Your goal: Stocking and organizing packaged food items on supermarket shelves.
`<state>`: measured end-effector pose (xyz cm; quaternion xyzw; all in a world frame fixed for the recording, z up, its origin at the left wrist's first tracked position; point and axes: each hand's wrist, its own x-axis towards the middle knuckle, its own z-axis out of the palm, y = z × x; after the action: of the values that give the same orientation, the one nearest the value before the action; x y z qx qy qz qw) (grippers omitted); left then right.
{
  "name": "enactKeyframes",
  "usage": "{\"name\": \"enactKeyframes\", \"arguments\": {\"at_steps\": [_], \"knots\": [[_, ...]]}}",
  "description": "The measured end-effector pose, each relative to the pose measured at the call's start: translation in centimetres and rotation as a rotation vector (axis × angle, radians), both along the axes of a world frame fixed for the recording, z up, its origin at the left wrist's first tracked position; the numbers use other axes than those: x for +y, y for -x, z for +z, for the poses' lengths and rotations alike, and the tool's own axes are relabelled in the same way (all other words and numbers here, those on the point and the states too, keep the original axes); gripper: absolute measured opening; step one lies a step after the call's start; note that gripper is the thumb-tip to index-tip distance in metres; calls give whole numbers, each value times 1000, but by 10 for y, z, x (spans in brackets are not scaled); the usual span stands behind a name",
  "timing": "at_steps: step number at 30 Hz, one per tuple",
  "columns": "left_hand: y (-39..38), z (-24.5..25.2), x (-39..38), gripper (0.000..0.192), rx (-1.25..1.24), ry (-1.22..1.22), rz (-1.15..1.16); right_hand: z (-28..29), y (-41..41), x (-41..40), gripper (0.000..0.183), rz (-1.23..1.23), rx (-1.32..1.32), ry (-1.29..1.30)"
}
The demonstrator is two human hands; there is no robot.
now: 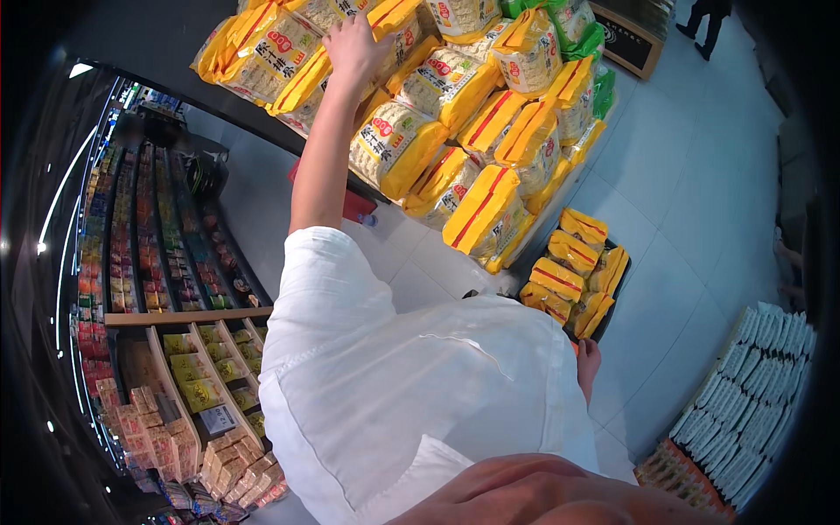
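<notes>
My left hand (pixel 354 42) reaches forward onto a pile of yellow packs of instant noodles (pixel 433 85). Its thumb is spread from the fingers and it touches packs at the pile's far left. The fingertips curl out of sight, so a grip on a pack cannot be made out. Low on the right, my right hand (pixel 588 367) is partly behind my white shirt. Beside its fingers shows a bit of something orange (pixel 575 349); what they hold is unclear. Just ahead of that hand, a dark basket (pixel 625 272) on the floor holds several yellow packs (pixel 558 279).
Green packs (pixel 590 42) sit at the pile's far right. Shelves of packaged goods (pixel 151 223) line the left, with stacked boxes (pixel 230 466) nearer. White packages (pixel 748 394) fill a display at right. A person (pixel 705 26) stands on the tiled floor (pixel 656 230) beyond.
</notes>
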<state>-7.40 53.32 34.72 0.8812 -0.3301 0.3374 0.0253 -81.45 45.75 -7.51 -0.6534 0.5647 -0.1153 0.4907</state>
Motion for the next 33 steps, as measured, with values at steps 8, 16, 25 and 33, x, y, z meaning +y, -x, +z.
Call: {"name": "enactKeyframes", "arguments": {"at_steps": [8, 16, 25, 33], "knots": [[-16, 14, -74, 76, 193, 257, -396, 14, -11, 3, 26, 6, 58, 44], [-21, 6, -181, 71, 158, 286, -540, 31, -15, 34, 29, -104, 27, 14], [39, -54, -263, 50, 510, -163, -248, 6, -10, 49, 32, -175, 88, -54], [79, 17, -215, 52, 290, -206, -566, 24, -17, 52, 34, -153, 159, -15]]}}
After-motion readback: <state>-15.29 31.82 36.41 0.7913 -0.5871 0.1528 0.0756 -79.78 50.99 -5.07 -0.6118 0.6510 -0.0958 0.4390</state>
